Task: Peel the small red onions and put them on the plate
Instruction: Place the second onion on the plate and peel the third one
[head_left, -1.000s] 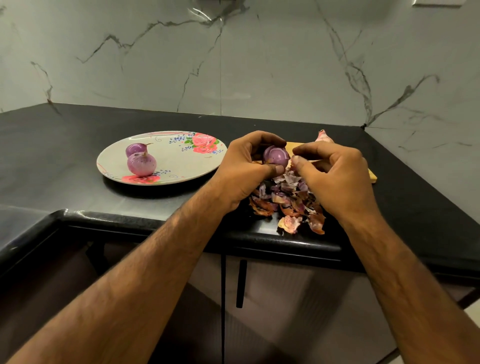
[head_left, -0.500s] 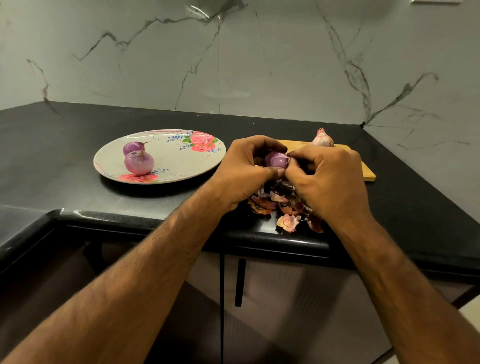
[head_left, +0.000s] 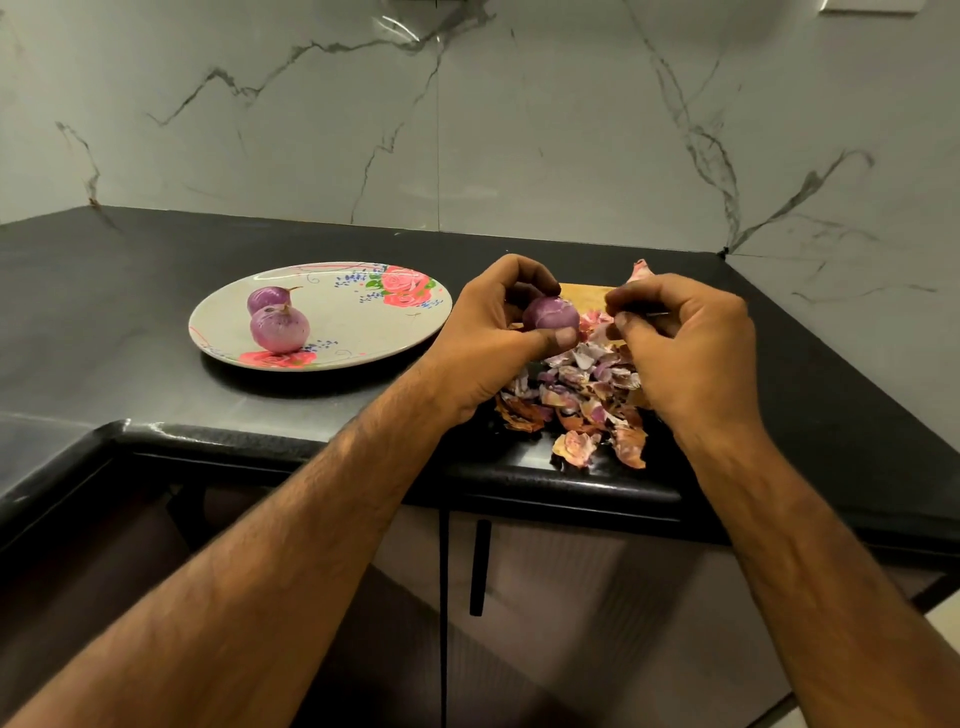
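Note:
My left hand (head_left: 485, 338) grips a small, mostly peeled purple onion (head_left: 550, 313) above the counter, thumb below and fingers curled over it. Just to its right, my right hand (head_left: 688, 345) has its fingers curled and pinches a pinkish piece of onion skin (head_left: 593, 319) at the fingertips. On the floral plate (head_left: 363, 335) to the left lie two peeled onions (head_left: 279, 328), one behind the other. An unpeeled onion (head_left: 641, 270) shows behind my right hand, at the back of the wooden cutting board (head_left: 587, 293).
A heap of torn onion skins (head_left: 576, 402) lies under my hands and reaches close to the black counter's front edge (head_left: 311, 441). Marble walls close the back and the right side. Cabinet doors with a dark handle (head_left: 479, 566) are below.
My right hand, pressed against the onion half a second ago, has pulled away to the right. The left hand still holds the onion, slightly turned.

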